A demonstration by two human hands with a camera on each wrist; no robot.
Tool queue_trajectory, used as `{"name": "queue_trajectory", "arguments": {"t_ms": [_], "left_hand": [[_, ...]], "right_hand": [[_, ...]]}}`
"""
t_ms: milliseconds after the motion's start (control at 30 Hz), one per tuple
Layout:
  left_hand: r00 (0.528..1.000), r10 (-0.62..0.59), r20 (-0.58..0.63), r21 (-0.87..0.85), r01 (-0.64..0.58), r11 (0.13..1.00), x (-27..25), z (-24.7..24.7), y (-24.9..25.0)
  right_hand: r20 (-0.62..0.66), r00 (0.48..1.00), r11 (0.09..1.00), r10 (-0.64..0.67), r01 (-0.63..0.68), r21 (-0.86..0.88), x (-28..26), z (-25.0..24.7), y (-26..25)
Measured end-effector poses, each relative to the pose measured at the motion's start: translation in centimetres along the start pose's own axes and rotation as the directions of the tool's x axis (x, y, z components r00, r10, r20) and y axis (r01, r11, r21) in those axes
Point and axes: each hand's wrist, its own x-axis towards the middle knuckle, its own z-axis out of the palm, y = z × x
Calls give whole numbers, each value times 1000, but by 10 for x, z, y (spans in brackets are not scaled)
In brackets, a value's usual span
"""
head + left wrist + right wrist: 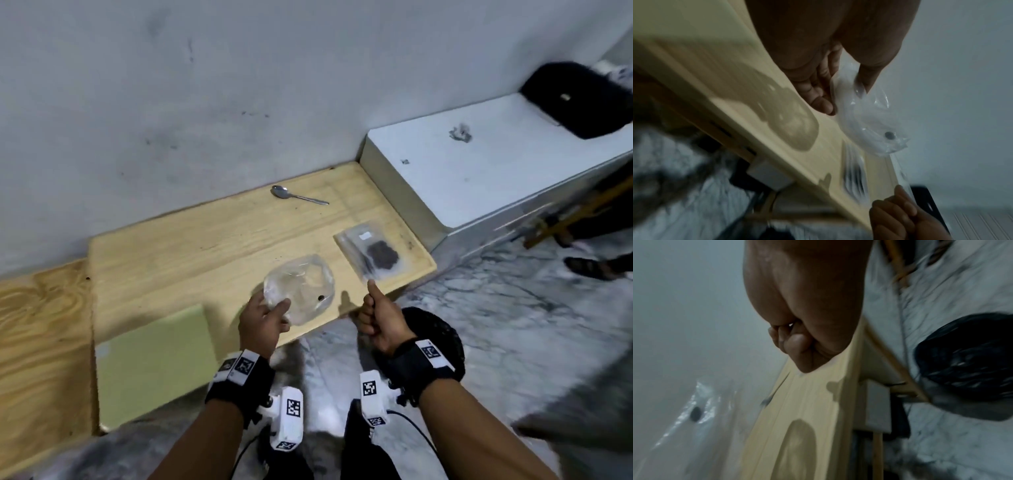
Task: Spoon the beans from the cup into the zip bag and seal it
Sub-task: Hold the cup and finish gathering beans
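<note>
- A green mat [154, 363] lies on the near left part of the wooden table [191, 240], with nothing on it.
- The left hand [260, 322] grasps the clear plastic cup [299, 291] by its near rim, thumb over the edge and fingers underneath, tilted above the table's front edge. The cup looks almost empty: a single dark bean [321, 298] sits near its lower side.
- The spoon [296, 196] lies on the table near the wall, well apart from both hands and untouched.
- The right hand [380, 318] is clenched, its fingers curled into the palm and its thumb pointing up just beside the near corner of the zip bag [373, 251]. Whether it pinches that corner cannot be told.
- The zip bag lies flat near the table's right front corner, with a dark heap of beans [382, 255] inside.
- Judged from this, spooning is essentially over and the step in hand is dealing with the last bean.
- The next move likely calls for getting that bean into the bag, then pressing the zip strip closed along its whole length; whether the strip is already closed cannot be seen.
</note>
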Motion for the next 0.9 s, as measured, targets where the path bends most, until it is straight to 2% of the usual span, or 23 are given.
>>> {"name": "queue_trajectory", "arguments": {"t_ms": [100,267,333,433,600,700,767,833,900], "left_hand": [[988,-55,148,55,47,997,-16,73,-14],[942,-159,296,226,92,970,-44,171,-59],[918,-236,320,318,130,939,-51,200,-84],[880,-380,284,410,246,878,-51,247,-134],[854,-474,216,515,312,798,-21,311,-217],[854,-482,197,609,279,742,13,339,-249],[871,-467,154,637,274,721,40,351,-276],[878,-460,134,636,280,719,58,356,-295],[876,-467,120,662,280,695,75,362,-319]], "right_hand": [[-107,994,992,-12,25,123,-10,-79,-11],[-329,943,987,52,0,159,-13,-203,-8],[-370,926,989,77,-24,146,-4,-244,-1],[-406,906,990,123,-87,107,26,-304,11],[-415,879,972,233,-203,116,110,-378,37],[-383,873,951,302,-249,182,168,-406,59],[-367,863,931,348,-272,244,205,-419,74],[-315,859,896,405,-304,322,233,-428,90],[-200,864,833,461,-344,433,261,-440,111]]}}
